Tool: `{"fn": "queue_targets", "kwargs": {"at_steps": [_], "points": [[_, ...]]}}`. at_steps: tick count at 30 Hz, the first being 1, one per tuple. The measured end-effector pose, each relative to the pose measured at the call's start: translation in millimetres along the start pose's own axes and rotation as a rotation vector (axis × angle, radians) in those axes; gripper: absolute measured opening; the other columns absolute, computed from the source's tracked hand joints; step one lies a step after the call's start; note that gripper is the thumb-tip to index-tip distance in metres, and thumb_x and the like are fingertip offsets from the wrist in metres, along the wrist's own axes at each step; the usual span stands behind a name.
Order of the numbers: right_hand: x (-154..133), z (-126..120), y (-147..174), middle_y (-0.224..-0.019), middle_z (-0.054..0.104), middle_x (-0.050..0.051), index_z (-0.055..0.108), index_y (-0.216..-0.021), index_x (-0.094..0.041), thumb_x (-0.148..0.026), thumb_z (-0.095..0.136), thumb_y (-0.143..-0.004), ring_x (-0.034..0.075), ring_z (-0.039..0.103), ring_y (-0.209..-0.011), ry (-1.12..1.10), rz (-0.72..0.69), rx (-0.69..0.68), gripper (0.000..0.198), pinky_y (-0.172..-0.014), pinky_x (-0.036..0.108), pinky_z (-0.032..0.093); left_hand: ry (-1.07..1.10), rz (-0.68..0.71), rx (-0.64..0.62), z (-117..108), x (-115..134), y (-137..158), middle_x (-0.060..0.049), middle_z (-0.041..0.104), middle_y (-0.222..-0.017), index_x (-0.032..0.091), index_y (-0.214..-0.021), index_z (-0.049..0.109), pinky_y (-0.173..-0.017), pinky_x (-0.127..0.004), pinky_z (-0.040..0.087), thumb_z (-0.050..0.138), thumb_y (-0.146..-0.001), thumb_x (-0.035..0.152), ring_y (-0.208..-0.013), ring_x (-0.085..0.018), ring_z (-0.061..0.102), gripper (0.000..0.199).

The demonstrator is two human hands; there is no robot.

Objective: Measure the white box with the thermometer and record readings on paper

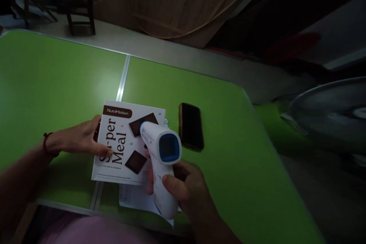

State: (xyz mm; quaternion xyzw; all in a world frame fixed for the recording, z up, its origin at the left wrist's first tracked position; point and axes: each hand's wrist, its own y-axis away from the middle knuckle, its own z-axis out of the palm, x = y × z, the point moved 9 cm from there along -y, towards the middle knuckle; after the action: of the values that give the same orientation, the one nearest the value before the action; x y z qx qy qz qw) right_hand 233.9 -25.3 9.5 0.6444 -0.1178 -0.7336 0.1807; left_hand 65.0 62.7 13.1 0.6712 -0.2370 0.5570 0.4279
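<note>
My left hand (82, 137) grips the left edge of a white box (122, 171) printed "NutriMotion" and "Super Meal", its thumb lying on the front face. In my right hand (188, 187) is a white infrared thermometer (164, 183) with a blue-rimmed screen (168, 148), which looks dark. The fingers wrap round its handle, and its front end points at the box, covering part of a printed brown square. Whether the tip touches the box I cannot tell. Beneath the box and thermometer lies a white printed paper (137, 198), partly hidden.
A dark phone (191, 126) in a brownish case lies right of the box on the green folding table (223, 114). A metal seam (122, 78) crosses the tabletop. Beyond stand a wooden chair (90, 4) and, at right, a large fan (328, 110).
</note>
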Motion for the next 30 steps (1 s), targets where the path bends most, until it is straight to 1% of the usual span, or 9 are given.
{"fn": "queue_targets", "kwargs": {"at_steps": [2, 5, 9, 11, 13, 16, 20, 27, 30], "points": [[-0.7, -1.1, 1.7, -0.060, 0.066, 0.003, 0.065, -0.073, -0.019, -0.051, 0.074, -0.065, 0.018, 0.060, -0.055, -0.011, 0.015, 0.038, 0.034, -0.054, 0.031, 0.049, -0.007, -0.008, 0.011, -1.4, -1.0, 0.3, -0.014, 0.072, -0.114, 0.017, -0.118, 0.045, -0.071, -0.035, 0.064, 0.081, -0.080, 0.038, -0.095, -0.027, 0.075, 0.056], [-1.2, -0.2, 3.2, -0.061, 0.066, 0.003, 0.066, -0.073, -0.019, -0.046, 0.071, -0.065, 0.019, 0.060, -0.057, 0.006, 0.027, 0.040, 0.029, -0.055, 0.031, 0.049, -0.005, -0.010, 0.006, -1.3, -1.1, 0.4, -0.014, 0.072, -0.115, 0.017, -0.117, 0.045, -0.072, -0.035, 0.064, 0.081, -0.081, 0.039, -0.097, -0.027, 0.074, 0.055], [-2.4, -0.1, 2.5, -0.075, 0.071, 0.005, 0.070, -0.087, -0.019, -0.044, 0.071, -0.069, 0.020, 0.063, -0.067, 0.076, -0.017, -0.003, 0.031, -0.060, 0.030, 0.049, -0.018, -0.018, -0.002, -0.8, -0.3, 0.0, -0.014, 0.072, -0.114, 0.017, -0.117, 0.046, -0.071, -0.035, 0.064, 0.081, -0.080, 0.038, -0.097, -0.028, 0.074, 0.055], [-2.8, 0.9, 2.0, -0.083, 0.072, 0.006, 0.071, -0.095, -0.019, -0.048, 0.074, -0.071, 0.020, 0.064, -0.072, 0.081, -0.048, -0.056, 0.038, -0.061, 0.029, 0.049, -0.015, -0.009, -0.004, -0.8, 1.5, -0.1, -0.014, 0.073, -0.113, 0.017, -0.117, 0.045, -0.071, -0.035, 0.064, 0.081, -0.081, 0.036, -0.095, -0.027, 0.074, 0.055], [-3.5, 2.2, 2.0, -0.084, 0.072, 0.007, 0.070, -0.100, -0.019, -0.056, 0.075, -0.072, 0.020, 0.064, -0.073, 0.067, -0.076, -0.120, 0.047, -0.061, 0.029, 0.048, -0.005, 0.005, -0.013, -0.2, 3.4, -0.2, -0.014, 0.073, -0.110, 0.017, -0.116, 0.044, -0.071, -0.035, 0.064, 0.080, -0.081, 0.035, -0.093, -0.027, 0.075, 0.053], [-2.1, 0.6, 2.0, -0.081, 0.071, 0.006, 0.068, -0.099, -0.018, -0.064, 0.073, -0.074, 0.019, 0.063, -0.071, 0.057, -0.071, -0.173, 0.053, -0.063, 0.030, 0.049, -0.004, 0.005, -0.022, 0.5, 3.3, 0.0, -0.014, 0.073, -0.109, 0.017, -0.114, 0.043, -0.071, -0.035, 0.064, 0.080, -0.081, 0.035, -0.092, -0.027, 0.075, 0.052], [-0.5, 0.7, 1.1, -0.083, 0.072, 0.006, 0.067, -0.101, -0.019, -0.066, 0.073, -0.074, 0.020, 0.066, -0.074, 0.062, -0.077, -0.217, 0.055, -0.064, 0.030, 0.049, -0.014, 0.017, -0.013, -0.4, 3.5, 0.4, -0.013, 0.072, -0.112, 0.018, -0.115, 0.043, -0.071, -0.034, 0.063, 0.080, -0.081, 0.037, -0.095, -0.027, 0.074, 0.053], [-1.1, -0.4, -0.1, -0.080, 0.071, 0.005, 0.068, -0.099, -0.019, -0.067, 0.077, -0.070, 0.019, 0.066, -0.069, 0.027, -0.079, -0.168, 0.057, -0.061, 0.030, 0.052, -0.010, 0.018, -0.009, -0.3, 4.6, 0.4, -0.012, 0.073, -0.109, 0.018, -0.115, 0.048, -0.070, -0.033, 0.063, 0.080, -0.082, 0.036, -0.093, -0.026, 0.074, 0.049], [-8.2, -9.5, 2.9, -0.076, 0.071, 0.005, 0.068, -0.096, -0.020, -0.066, 0.078, -0.069, 0.021, 0.068, -0.070, -0.010, -0.073, -0.133, 0.055, -0.062, 0.031, 0.054, -0.004, 0.042, -0.023, 1.2, 8.8, -0.6, -0.013, 0.073, -0.110, 0.017, -0.114, 0.048, -0.069, -0.032, 0.063, 0.079, -0.083, 0.033, -0.093, -0.026, 0.074, 0.047]]}}
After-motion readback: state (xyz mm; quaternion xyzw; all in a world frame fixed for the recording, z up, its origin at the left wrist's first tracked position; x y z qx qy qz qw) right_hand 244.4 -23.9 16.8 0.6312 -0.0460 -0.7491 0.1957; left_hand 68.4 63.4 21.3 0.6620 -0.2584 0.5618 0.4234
